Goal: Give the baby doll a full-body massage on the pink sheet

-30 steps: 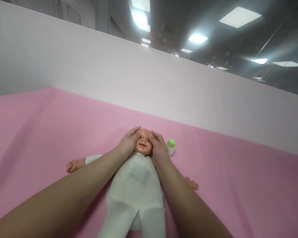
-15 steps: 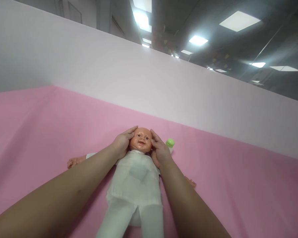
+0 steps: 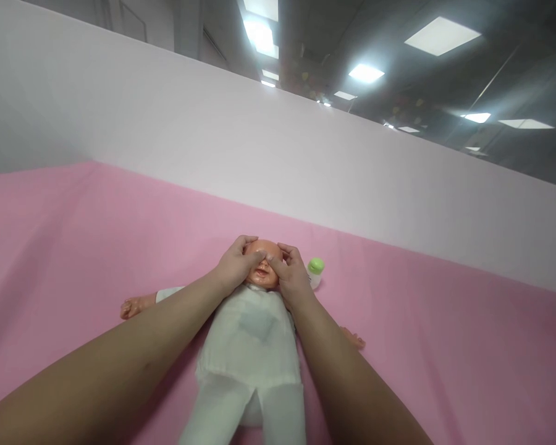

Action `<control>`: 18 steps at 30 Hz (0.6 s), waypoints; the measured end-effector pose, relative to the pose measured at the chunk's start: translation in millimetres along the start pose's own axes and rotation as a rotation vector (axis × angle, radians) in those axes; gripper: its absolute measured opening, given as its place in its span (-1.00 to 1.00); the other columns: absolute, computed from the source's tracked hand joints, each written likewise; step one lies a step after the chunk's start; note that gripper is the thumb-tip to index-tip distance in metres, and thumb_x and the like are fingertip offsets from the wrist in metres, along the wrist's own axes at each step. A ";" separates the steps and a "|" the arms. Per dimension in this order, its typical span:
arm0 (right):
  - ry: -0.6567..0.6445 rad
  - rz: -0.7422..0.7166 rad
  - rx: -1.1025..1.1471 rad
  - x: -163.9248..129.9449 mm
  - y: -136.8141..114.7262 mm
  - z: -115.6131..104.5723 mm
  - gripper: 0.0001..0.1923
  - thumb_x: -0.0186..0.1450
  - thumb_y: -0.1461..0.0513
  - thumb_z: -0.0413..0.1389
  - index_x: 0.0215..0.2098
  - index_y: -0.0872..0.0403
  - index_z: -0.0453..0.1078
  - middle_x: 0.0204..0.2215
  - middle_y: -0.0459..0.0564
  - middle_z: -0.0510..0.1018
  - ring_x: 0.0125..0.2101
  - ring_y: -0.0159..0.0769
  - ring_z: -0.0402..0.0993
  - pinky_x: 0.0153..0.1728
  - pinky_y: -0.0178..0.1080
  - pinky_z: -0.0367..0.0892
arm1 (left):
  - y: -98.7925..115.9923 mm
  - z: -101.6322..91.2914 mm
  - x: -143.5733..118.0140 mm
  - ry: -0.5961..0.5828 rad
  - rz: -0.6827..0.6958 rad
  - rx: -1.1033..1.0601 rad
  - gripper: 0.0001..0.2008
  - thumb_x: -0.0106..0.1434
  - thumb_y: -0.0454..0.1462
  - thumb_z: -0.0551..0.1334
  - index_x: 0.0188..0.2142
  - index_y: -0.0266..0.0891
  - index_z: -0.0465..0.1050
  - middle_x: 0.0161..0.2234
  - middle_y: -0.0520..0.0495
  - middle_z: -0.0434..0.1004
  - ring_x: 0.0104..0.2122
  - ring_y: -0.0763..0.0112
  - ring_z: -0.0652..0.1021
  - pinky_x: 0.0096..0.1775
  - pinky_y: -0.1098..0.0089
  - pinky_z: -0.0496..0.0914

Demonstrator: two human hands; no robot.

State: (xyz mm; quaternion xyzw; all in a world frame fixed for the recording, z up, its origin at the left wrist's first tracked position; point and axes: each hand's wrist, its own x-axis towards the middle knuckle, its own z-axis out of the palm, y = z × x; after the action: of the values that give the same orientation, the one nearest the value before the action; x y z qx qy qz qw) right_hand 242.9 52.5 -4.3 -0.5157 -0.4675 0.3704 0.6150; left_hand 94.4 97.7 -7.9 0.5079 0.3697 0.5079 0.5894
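Observation:
A baby doll (image 3: 250, 334) in white clothes lies on its back on a pink sheet (image 3: 445, 346), arms spread out. My left hand (image 3: 236, 266) is wrapped round one side of the doll's head, and its thumb lies across the eye area. On the opposite side my right hand (image 3: 295, 275) cups the head in the same way, its thumb beside the nose. The two thumb tips nearly meet over the bridge of the nose. The doll's eyes are hidden under the thumbs; its mouth and forehead show.
Just right of my right hand stands a small bottle (image 3: 315, 267) with a green cap. A white partition (image 3: 278, 148) rises behind the pink sheet. Ceiling lights (image 3: 442, 36) show beyond it.
Both thumbs have moved inward from the sides of the doll's head onto its face, covering the eyes. More of the bottle shows beside my right hand.

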 end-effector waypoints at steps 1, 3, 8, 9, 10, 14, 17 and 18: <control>0.011 0.001 -0.006 1.2 0.7 0.4 -0.37 0.09 0.03 0.39 0.09 -0.07 0.39 0.02 0.02 0.51 -0.01 -0.08 0.49 -0.01 -0.04 0.45 | -0.6 0.6 0.3 0.003 -0.003 -0.012 -0.49 0.14 -0.17 0.41 0.08 -0.16 0.42 -0.03 -0.16 0.55 -0.08 0.14 0.60 -0.01 0.17 0.48; 0.027 0.010 0.031 4.1 3.2 1.6 -0.37 0.06 0.03 0.41 0.06 -0.07 0.41 -0.01 0.01 0.53 -0.02 -0.08 0.48 0.00 -0.05 0.44 | -1.3 2.1 0.5 0.010 -0.010 -0.038 -0.51 0.15 -0.17 0.39 0.08 -0.15 0.43 -0.04 -0.14 0.56 -0.10 0.16 0.60 -0.02 0.19 0.48; 0.011 0.043 0.172 7.7 8.6 0.9 -0.44 0.08 -0.03 0.36 0.01 -0.07 0.45 -0.07 -0.05 0.57 -0.01 -0.11 0.47 0.04 -0.05 0.41 | 4.3 3.9 -3.3 0.000 -0.046 -0.120 -0.55 0.22 -0.22 0.31 0.11 -0.16 0.43 -0.06 -0.14 0.58 -0.11 0.20 0.61 -0.01 0.21 0.50; 0.001 0.052 0.184 7.1 8.4 -0.4 -0.45 0.09 -0.04 0.36 0.00 -0.08 0.45 -0.07 -0.06 0.58 -0.02 -0.12 0.48 0.03 -0.05 0.41 | 6.5 3.3 -4.8 -0.011 -0.055 -0.135 -0.55 0.23 -0.23 0.29 0.12 -0.17 0.43 -0.06 -0.15 0.59 -0.12 0.20 0.62 -0.02 0.21 0.51; -0.009 0.064 0.198 6.1 7.6 -2.0 -0.46 0.09 -0.04 0.36 0.00 -0.09 0.46 -0.07 -0.06 0.58 -0.03 -0.12 0.48 0.02 -0.05 0.42 | 8.7 2.4 -6.4 -0.026 -0.068 -0.154 -0.55 0.23 -0.24 0.28 0.13 -0.18 0.43 -0.06 -0.17 0.60 -0.11 0.19 0.62 -0.02 0.20 0.51; -0.047 0.119 0.251 0.1 1.0 -9.0 -0.47 0.08 0.00 0.38 0.01 -0.11 0.49 -0.06 -0.06 0.59 -0.06 -0.10 0.51 -0.01 -0.01 0.43 | 14.3 -3.9 -10.7 -0.076 -0.152 -0.259 -0.50 0.21 -0.32 0.28 0.17 -0.19 0.45 0.03 -0.23 0.60 -0.06 0.13 0.63 0.00 0.18 0.53; -0.097 0.193 0.342 -3.5 -3.4 -13.3 -0.41 0.05 0.06 0.43 0.04 -0.12 0.50 0.00 -0.05 0.59 -0.02 -0.07 0.50 0.01 0.02 0.43 | 14.4 -8.3 -10.9 -0.087 -0.199 -0.327 -0.43 0.18 -0.38 0.27 0.21 -0.19 0.43 0.11 -0.25 0.56 -0.03 0.10 0.62 0.01 0.15 0.54; -0.117 0.212 0.377 -4.1 -4.0 -14.9 -0.39 0.03 0.09 0.44 0.05 -0.13 0.50 0.02 -0.05 0.59 -0.01 -0.06 0.50 0.02 0.03 0.42 | 14.2 -9.3 -10.8 -0.090 -0.209 -0.339 -0.42 0.18 -0.39 0.27 0.22 -0.20 0.42 0.12 -0.26 0.55 -0.02 0.08 0.62 0.01 0.14 0.54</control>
State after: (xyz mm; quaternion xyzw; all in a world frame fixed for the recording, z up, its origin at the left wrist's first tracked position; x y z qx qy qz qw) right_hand 255.9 43.6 -1.6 -0.4157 -0.3680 0.5432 0.6298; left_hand 80.1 88.8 3.2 0.3823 0.3029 0.4757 0.7320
